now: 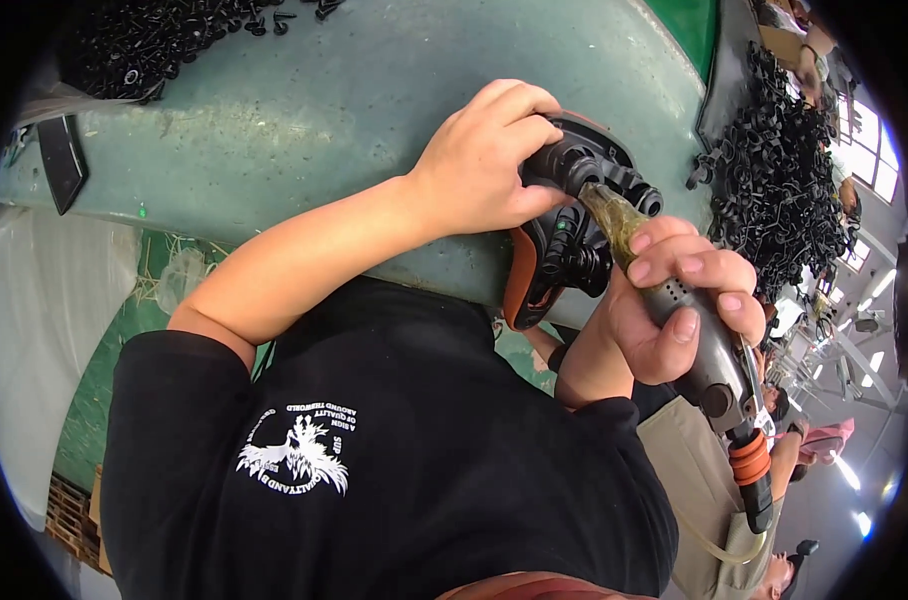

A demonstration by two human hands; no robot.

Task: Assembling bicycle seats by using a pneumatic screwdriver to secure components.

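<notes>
My left hand (pixel 489 160) is closed around the upper end of a black and orange plastic assembly (pixel 524 275) at the table's near edge, its thumb and fingers on the black round fittings. The assembly has an orange curved outer edge and several black round parts. In my right hand (pixel 689 285) is a grey air screwdriver (pixel 709 360), fingers wrapped round its body. Yellowish, worn wrapping covers its nose, which points at the black fittings beside my left thumb. Whether the bit sits on a screw is hidden.
A green-grey work table (pixel 334 140) spreads before me. Small black fasteners (pixel 184 45) are heaped at the far left; a large pile of black curved parts (pixel 774 180) lies at right. A flat black piece (pixel 62 160) rests at the left edge. Other people (pixel 779 405) are at right.
</notes>
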